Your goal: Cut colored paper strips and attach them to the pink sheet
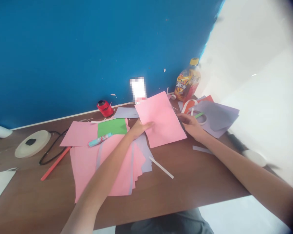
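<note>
A pink sheet of paper (161,120) is held up, tilted, over the middle of the table. My left hand (139,129) pinches its lower left side, thumb on the front and fingers hidden behind. At the sheet's right edge is my right hand (190,124), its fingers curled around something dark and mostly hidden by the paper. Below my left forearm lie fanned pink sheets (85,169) with narrow purple strips. A glue stick (100,139) rests on them, beside a green paper piece (112,126). A white paper strip (161,167) lies in front.
At the back right stands a drink bottle (187,79) near purple sheets (218,115) and a tape roll (202,119). A red container (105,108) is by the blue wall. On the left are a round lid (32,144), black cord (45,160) and red stick (55,164).
</note>
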`<state>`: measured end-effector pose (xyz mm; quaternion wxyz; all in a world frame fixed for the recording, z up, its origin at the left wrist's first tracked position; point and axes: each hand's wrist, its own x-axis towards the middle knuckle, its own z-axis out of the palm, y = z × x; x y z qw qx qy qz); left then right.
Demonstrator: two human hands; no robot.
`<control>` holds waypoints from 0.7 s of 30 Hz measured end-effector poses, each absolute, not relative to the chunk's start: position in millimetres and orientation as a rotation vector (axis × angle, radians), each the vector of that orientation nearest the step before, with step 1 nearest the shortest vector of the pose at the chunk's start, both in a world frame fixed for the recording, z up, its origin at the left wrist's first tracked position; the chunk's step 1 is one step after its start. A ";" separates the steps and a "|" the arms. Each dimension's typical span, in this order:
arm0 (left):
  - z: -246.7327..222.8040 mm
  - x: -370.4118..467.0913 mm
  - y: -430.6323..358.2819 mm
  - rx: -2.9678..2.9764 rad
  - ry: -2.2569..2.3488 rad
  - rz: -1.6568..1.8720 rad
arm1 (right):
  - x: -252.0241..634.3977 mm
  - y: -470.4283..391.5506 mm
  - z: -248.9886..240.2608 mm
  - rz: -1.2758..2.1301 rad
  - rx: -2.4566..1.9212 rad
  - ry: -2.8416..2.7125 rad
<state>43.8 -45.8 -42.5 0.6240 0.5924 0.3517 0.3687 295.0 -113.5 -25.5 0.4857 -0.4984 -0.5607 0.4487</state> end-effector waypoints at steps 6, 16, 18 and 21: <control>-38.3 44.4 -49.3 1.390 0.829 0.829 | 295.0 -114.9 -22.7 1.107 -1.248 -1.341; -37.0 43.3 -50.6 1.398 0.843 0.797 | 296.8 -114.7 -23.9 1.123 -1.210 -1.357; -37.2 43.3 -50.3 1.395 0.840 0.799 | 296.6 -114.3 -24.4 1.110 -1.180 -1.361; -37.5 43.0 -50.1 1.397 0.847 0.805 | 297.5 -113.3 -28.2 1.120 -1.139 -1.367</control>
